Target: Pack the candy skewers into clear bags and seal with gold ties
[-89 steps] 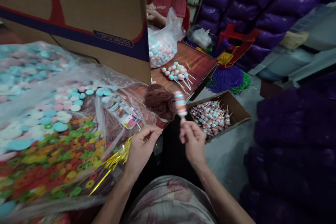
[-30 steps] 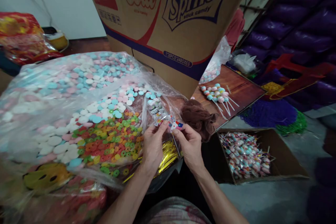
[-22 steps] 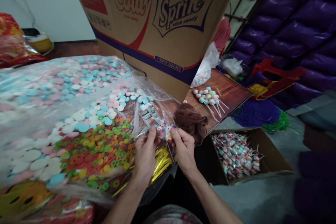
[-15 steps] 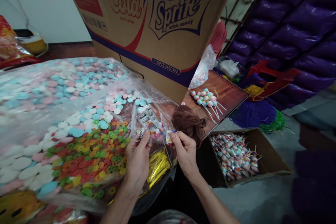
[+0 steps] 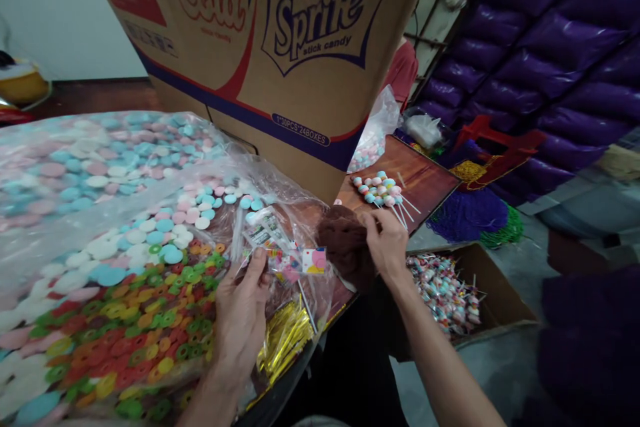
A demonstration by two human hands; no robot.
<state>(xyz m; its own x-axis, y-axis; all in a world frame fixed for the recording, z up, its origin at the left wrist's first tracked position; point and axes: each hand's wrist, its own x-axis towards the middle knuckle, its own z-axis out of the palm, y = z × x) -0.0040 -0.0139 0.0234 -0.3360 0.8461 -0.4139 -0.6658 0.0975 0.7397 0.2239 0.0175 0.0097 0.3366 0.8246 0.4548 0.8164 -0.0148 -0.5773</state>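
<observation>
My left hand (image 5: 245,300) pinches a small clear printed plastic bag (image 5: 293,261) by its left end; the bag's right end has a white band with coloured dots. Over at the dark brown cloth (image 5: 345,240), my right hand (image 5: 387,243) has its fingers closed at the cloth's right edge. Gold twist ties (image 5: 287,333) lie below the bag. More printed bags (image 5: 267,227) rest just behind it. Beyond my right hand, several candy sticks (image 5: 377,188), with pastel balls on white sticks, lie on the table.
An open plastic sack of pastel candies (image 5: 105,180) and ring gummies (image 5: 150,320) covers the left side. A large carton (image 5: 280,93) stands behind. At the right, a low box (image 5: 500,287) holds wrapped candy sticks (image 5: 445,293). Purple packages (image 5: 530,53) are stacked farther back.
My right hand has let go of the small bag's right end and moved right to the brown cloth. My left hand still holds the bag. The whole view has shifted slightly.
</observation>
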